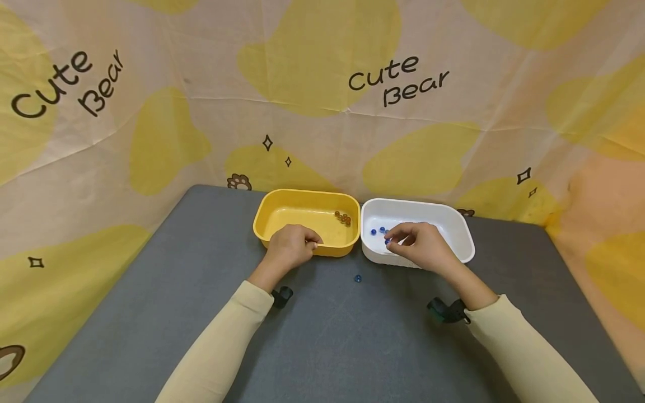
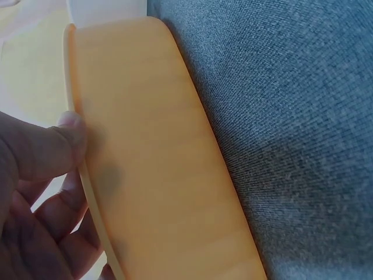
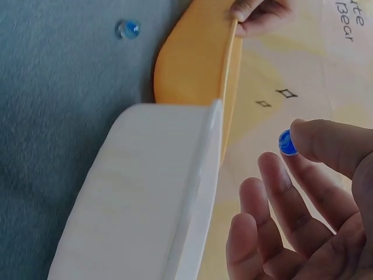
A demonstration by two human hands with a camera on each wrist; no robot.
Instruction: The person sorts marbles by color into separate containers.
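Observation:
My left hand [image 1: 293, 246] grips the near rim of a yellow basin [image 1: 272, 197]; in the left wrist view the thumb [image 2: 64, 140] lies on the rim and curled fingers are on its inner side. Several amber-brown marbles [image 1: 343, 218] lie at the basin's right end. My right hand [image 1: 422, 244] is over a white basin [image 1: 461, 232] and pinches a blue marble [image 3: 287, 142] between thumb and forefinger, the other fingers spread loosely. More blue marbles [image 1: 373, 232] lie in the white basin, partly hidden by that hand.
One blue marble [image 1: 358, 278] lies on the grey table [image 1: 322, 347], in front of where the two basins meet. Behind the table hangs a patterned cloth [image 1: 312, 129], close to the basins' far sides.

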